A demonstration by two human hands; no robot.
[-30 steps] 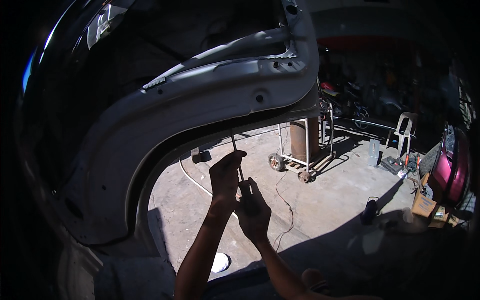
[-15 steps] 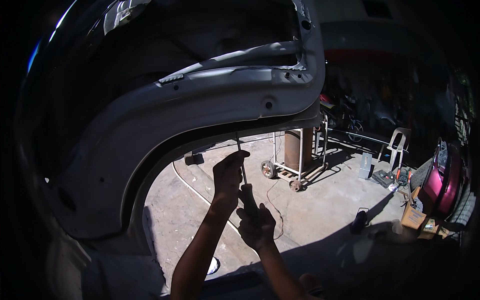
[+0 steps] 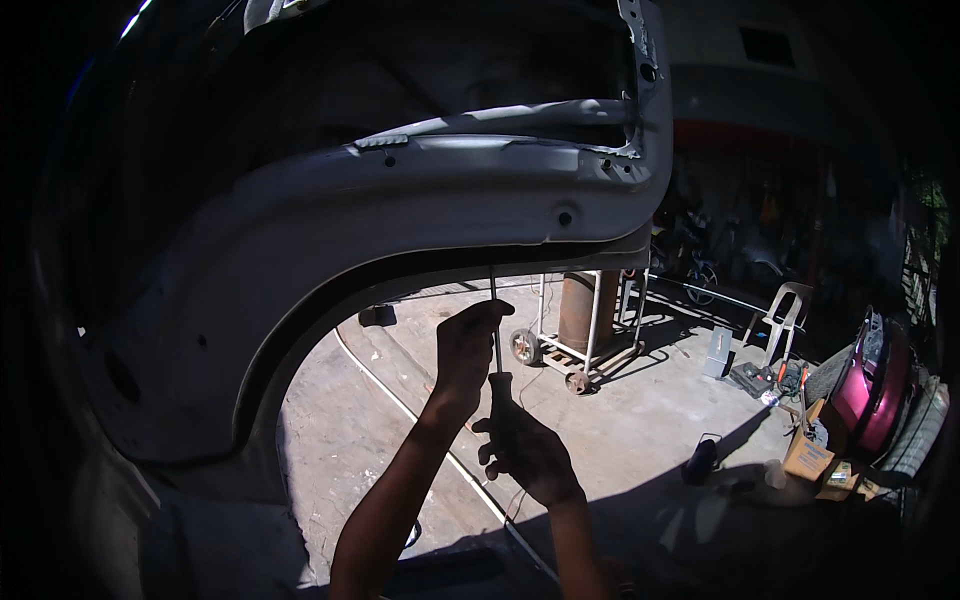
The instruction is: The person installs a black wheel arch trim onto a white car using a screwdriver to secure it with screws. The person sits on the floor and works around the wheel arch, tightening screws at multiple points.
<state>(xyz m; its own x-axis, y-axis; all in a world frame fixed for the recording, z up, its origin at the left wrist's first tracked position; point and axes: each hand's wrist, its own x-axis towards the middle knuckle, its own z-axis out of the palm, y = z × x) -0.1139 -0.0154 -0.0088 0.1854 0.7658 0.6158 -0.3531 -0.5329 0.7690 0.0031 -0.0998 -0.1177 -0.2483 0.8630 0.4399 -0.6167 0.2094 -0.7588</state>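
Note:
A long screwdriver stands nearly upright, its tip meeting the lower edge of a grey vehicle door panel. My left hand pinches the thin shaft partway up, just under that edge. Below it, my right hand is wrapped round the dark handle, some of its fingers loosely curled at the left side. What the screwdriver's tip touches is hidden in the dark gap beneath the panel. The panel's inner frame shows a large opening and several round holes.
Beyond my hands a wheeled cart carries a rusty gas cylinder. A light plastic chair, a pink car part and a cardboard box stand at the right. A white hose crosses the concrete floor.
The panel appears slightly lower and further right in view. My right hand's fingers have loosened and shifted on the handle; the left hand keeps its pinch on the shaft.

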